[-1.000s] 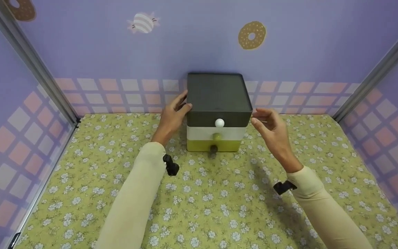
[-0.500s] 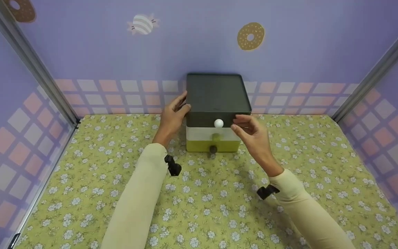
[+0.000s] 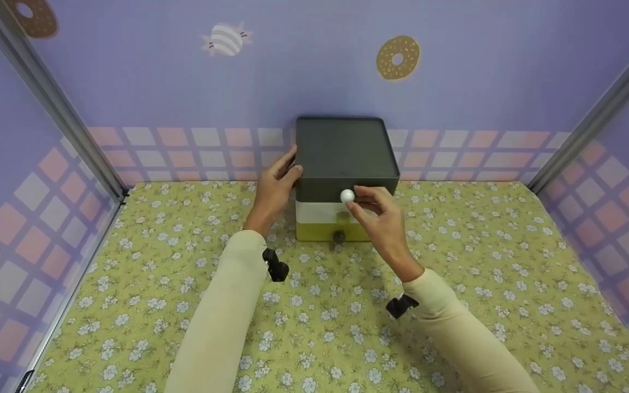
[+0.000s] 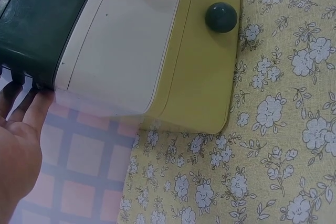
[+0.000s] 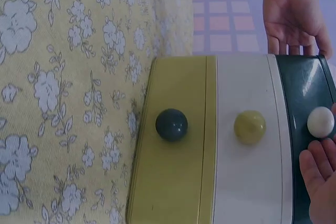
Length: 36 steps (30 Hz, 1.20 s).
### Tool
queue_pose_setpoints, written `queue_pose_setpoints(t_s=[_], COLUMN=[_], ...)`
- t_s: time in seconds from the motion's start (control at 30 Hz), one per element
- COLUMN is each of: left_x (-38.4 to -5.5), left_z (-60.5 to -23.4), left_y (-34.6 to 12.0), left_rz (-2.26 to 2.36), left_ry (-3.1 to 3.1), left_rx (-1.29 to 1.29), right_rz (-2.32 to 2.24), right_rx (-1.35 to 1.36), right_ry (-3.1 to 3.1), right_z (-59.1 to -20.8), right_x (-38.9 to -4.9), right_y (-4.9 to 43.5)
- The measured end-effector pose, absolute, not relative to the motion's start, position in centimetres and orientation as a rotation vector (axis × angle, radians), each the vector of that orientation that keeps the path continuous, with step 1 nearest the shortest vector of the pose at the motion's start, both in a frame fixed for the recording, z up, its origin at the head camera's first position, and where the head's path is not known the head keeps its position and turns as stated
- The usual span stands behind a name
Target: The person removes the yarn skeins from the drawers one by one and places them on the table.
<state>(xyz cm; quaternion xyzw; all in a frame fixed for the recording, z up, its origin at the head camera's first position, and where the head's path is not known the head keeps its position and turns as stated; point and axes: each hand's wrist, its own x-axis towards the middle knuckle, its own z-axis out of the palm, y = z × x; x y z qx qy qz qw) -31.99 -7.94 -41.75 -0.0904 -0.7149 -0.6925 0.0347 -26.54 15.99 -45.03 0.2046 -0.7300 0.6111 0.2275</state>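
Note:
A small three-drawer box point(image 3: 346, 144) stands against the back wall, its top tier dark green, the middle white, the bottom yellow. The top drawer has a round white knob point(image 3: 347, 195). My right hand point(image 3: 383, 221) pinches this knob between thumb and fingertips; in the right wrist view, fingers point(image 5: 317, 156) lie right against it. My left hand point(image 3: 274, 188) rests on the left side of the top tier, fingers extended along it and thumb by the front corner. Below are a yellow knob point(image 5: 250, 127) and a dark knob point(image 5: 171, 125). All drawers look closed.
A yellow flowered cloth point(image 3: 314, 327) covers the table. Purple walls with pink and white squares point(image 3: 181, 147) enclose the back and both sides. Grey metal posts point(image 3: 593, 114) stand at the back corners.
My right hand has moved left from beside the box's right side, across its front, to the white knob. The left hand stays against the box, which has not visibly moved.

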Motion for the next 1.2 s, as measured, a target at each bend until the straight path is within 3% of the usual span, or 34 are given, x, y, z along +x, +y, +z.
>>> queue_pose_setpoints(t_s=[0.6, 1.2], left_x=[-31.9, -31.7], left_z=[-42.1, -42.0], left_y=[-8.0, -7.9], left_rz=[-2.169, -2.199], left_ry=[-2.147, -2.172], left_rx=[-0.323, -0.235], right_rz=[1.334, 1.283], right_rx=[0.464, 0.52], right_ry=[-2.015, -1.995], right_z=[-45.6, -45.8], right_x=[-27.0, -26.7], right_y=[13.8, 14.2])
